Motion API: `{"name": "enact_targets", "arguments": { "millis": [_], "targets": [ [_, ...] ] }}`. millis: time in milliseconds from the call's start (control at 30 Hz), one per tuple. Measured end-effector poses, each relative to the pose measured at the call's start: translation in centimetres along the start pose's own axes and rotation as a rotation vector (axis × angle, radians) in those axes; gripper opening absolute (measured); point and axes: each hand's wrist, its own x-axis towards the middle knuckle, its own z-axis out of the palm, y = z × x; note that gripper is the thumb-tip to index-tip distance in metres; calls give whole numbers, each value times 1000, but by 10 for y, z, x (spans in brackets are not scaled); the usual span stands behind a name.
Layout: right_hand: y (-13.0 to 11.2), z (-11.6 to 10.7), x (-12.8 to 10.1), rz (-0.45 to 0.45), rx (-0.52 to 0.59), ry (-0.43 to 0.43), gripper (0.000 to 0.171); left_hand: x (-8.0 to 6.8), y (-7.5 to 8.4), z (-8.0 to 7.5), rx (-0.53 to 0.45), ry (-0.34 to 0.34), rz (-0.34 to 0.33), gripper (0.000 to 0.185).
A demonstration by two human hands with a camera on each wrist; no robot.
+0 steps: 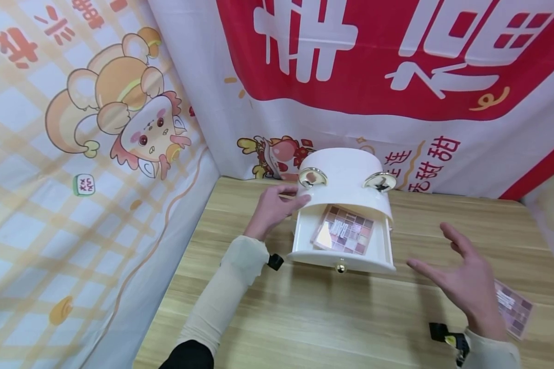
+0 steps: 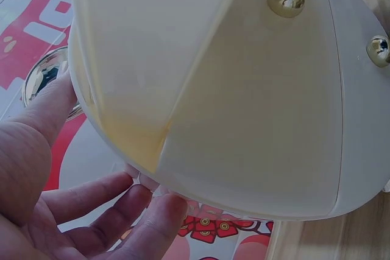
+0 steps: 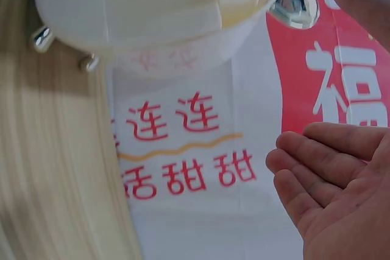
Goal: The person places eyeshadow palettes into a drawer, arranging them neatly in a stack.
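Note:
A white storage box (image 1: 343, 166) with gold rings on top stands near the table's back edge. Its drawer (image 1: 341, 260) is pulled out, showing a gold knob at the front. Inside lies an eyeshadow palette (image 1: 343, 230) with pink and brown squares. My left hand (image 1: 274, 207) touches the box's left side; in the left wrist view its thumb and fingertips rest on the curved wall (image 2: 140, 162). Right of the drawer, my right hand (image 1: 466, 282) hovers apart from the box with spread fingers and holds nothing. A second palette (image 1: 514, 310) lies partly hidden behind that hand.
A wooden table (image 1: 351, 318) lies beneath everything. Printed cloth walls stand close by: a checked one (image 1: 106, 205) on the left and a red and white one (image 1: 374, 87) just behind the box.

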Motion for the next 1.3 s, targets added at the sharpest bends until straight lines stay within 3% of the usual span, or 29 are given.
{"name": "enact_targets", "arguments": {
  "millis": [267,400,733,1000,1133,1300],
  "targets": [
    [28,-6,2,200,14,-21,110,1,0,1,2,-2,5,72],
    [43,-6,2,252,-18,-30,113,1,1,0,0,-6,8,72],
    [78,-15,-1,218,-88,-39,109,1,0,-2,-9,0,-12,72],
    [107,-24,-1,252,-191,-11,115,1,0,-1,-3,0,-27,72],
    [129,-29,-3,199,-224,-30,108,1,0,0,0,1,-26,72],
    [149,-37,-5,219,-234,-67,110,1,0,0,6,2,-33,73]
  ]
}}
